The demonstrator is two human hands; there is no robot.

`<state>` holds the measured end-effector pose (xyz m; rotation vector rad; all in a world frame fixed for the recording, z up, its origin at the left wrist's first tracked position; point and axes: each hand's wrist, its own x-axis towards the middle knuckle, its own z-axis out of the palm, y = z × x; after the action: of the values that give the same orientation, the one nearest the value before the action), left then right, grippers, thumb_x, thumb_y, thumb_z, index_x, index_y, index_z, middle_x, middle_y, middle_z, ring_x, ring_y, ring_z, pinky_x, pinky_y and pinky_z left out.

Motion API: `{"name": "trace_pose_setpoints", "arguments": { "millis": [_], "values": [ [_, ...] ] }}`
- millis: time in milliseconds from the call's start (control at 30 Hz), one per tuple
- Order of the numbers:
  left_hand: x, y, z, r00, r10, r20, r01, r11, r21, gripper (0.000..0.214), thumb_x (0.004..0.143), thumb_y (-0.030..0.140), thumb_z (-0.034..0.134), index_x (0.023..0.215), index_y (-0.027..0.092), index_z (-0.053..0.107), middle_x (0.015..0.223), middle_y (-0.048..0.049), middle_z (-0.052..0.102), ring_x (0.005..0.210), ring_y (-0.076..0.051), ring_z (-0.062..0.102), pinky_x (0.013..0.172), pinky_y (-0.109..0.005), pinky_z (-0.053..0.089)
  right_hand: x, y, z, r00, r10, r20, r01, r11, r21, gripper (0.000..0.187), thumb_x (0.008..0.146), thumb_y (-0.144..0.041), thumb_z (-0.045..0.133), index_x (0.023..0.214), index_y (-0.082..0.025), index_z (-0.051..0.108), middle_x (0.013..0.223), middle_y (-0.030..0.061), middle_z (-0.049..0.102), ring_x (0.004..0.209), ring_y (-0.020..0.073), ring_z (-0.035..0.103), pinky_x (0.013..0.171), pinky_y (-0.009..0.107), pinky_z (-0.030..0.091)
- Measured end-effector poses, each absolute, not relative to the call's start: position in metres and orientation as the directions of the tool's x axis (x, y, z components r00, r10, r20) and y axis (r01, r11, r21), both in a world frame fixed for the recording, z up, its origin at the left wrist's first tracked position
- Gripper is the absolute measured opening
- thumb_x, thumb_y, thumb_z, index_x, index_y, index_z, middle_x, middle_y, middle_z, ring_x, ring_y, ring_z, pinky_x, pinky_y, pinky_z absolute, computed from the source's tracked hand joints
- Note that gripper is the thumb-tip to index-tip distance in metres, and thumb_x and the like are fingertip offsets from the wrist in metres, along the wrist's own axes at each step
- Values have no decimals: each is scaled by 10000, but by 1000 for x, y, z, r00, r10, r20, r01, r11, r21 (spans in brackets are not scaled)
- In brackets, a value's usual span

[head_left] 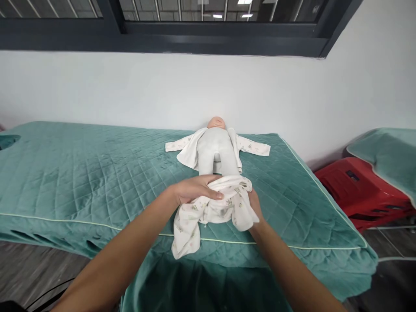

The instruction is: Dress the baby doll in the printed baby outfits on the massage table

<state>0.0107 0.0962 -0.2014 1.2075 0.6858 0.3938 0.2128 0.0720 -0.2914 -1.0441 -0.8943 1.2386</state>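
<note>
A baby doll (217,141) with a pale grey cloth body lies on its back, its head toward the wall. A white printed baby top (187,155) is spread open beneath it, sleeves stretched out to both sides. White printed baby pants (224,203) are bunched around the lower ends of the doll's legs, and the feet are hidden. My left hand (199,189) is closed on the pants from the left, thumb over the fabric. At their right side, my right hand (255,203) grips the bunched cloth, its fingers mostly behind it.
A green quilted bed cover (97,173) lies under everything, with its piped front edge close to me. Behind stands a white wall (130,86) below a dark window frame (211,41). To the right of the bed is a red plastic object (357,186), partly under green fabric.
</note>
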Motion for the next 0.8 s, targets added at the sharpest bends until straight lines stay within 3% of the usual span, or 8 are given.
{"name": "trace_pose_setpoints", "arguments": {
  "millis": [67,233,367,533,633,700,800],
  "values": [
    [5,106,-202,688,684,-242,68,271,960,625,673,304,862,1250,186,651,1256,-94,673,1135,-254,641,931,-335,521,212,79,-292,143,989,-19,-290,23,-957,427,662,-429,757,1040,-244,684,976,61,752,811,269,697,771,424,565],
    [9,133,-196,498,866,-56,209,-58,976,334,721,266,743,1043,187,698,1068,-19,699,1014,-204,646,859,-292,498,218,101,-300,229,968,106,-153,143,-978,307,730,-391,713,982,-218,686,980,25,731,883,208,644,829,340,513],
    [30,156,-197,349,927,136,436,-289,852,152,753,212,641,898,173,665,939,-17,701,905,-201,642,798,-299,490,227,131,-304,245,941,235,38,233,-972,210,768,-334,624,925,-202,666,910,2,698,845,180,595,779,304,480],
    [43,178,-216,244,930,274,654,-367,662,183,805,159,578,963,196,663,1045,-67,702,1044,-255,638,949,-396,490,237,160,-296,217,933,286,243,233,-942,167,800,-346,579,837,-188,619,841,9,662,811,182,569,781,329,485],
    [27,168,-219,302,903,306,471,-420,776,334,793,195,669,1125,205,636,1207,-77,658,1164,-247,615,1023,-403,491,250,154,-275,89,945,314,345,266,-900,252,784,-343,683,989,-208,626,945,21,670,887,201,606,845,369,515],
    [12,150,-208,257,891,376,261,-438,860,410,835,289,691,1234,259,599,1336,-64,602,1253,-248,582,1013,-400,521,262,143,-249,-44,924,379,356,369,-859,405,812,-352,718,1189,-260,606,1200,51,646,1098,233,614,970,415,511],
    [-7,124,-170,165,807,567,-56,-566,823,531,828,452,734,1322,364,559,1469,-33,518,1370,-307,500,1043,-445,536,283,127,-195,-146,848,509,216,530,-820,509,876,-432,692,1353,-386,520,1496,32,493,1379,275,481,1053,464,503]
  ]
}}
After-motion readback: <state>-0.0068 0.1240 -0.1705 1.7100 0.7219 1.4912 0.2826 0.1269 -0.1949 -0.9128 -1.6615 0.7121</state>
